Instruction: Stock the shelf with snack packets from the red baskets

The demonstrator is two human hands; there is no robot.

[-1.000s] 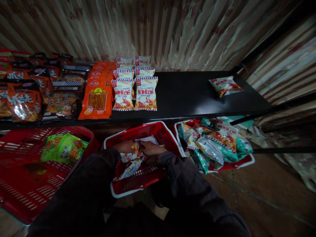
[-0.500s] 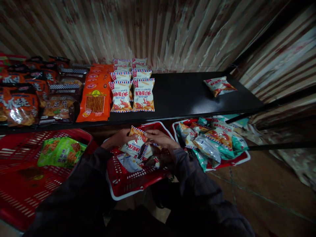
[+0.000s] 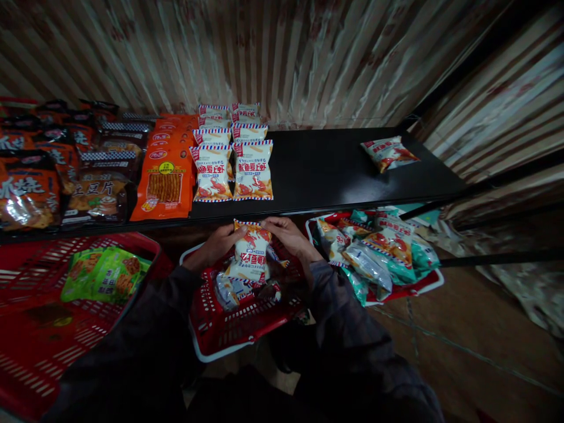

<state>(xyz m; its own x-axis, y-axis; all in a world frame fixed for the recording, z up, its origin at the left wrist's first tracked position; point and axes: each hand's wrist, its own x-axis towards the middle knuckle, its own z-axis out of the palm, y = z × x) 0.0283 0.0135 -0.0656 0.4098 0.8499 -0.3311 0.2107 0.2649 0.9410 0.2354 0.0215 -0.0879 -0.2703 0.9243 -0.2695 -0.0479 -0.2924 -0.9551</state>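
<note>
Between my two hands is a white and orange snack bag (image 3: 252, 252), its print upside down to me. My left hand (image 3: 219, 242) pinches its upper left corner, and my right hand (image 3: 288, 236) grips the upper right corner. The bag is over the middle red basket (image 3: 211, 343), where several more snack bags (image 3: 228, 292) lie. On the black shelf (image 3: 317, 170) just beyond, matching bags (image 3: 253, 170) stand upright in two columns.
Orange packets (image 3: 163, 182) and brown bags (image 3: 100, 191) line the shelf's left part. One bag (image 3: 388, 154) lies at its right end. A left basket (image 3: 26, 329) holds green packets (image 3: 106, 273); a right basket (image 3: 423, 288) is heaped with bags. A dark post (image 3: 480, 191) slants at right.
The bag in my hands has turned more upright and come up a little, its printed face now fully spread. My left hand has shifted to its corner. The view has swung slightly right.
</note>
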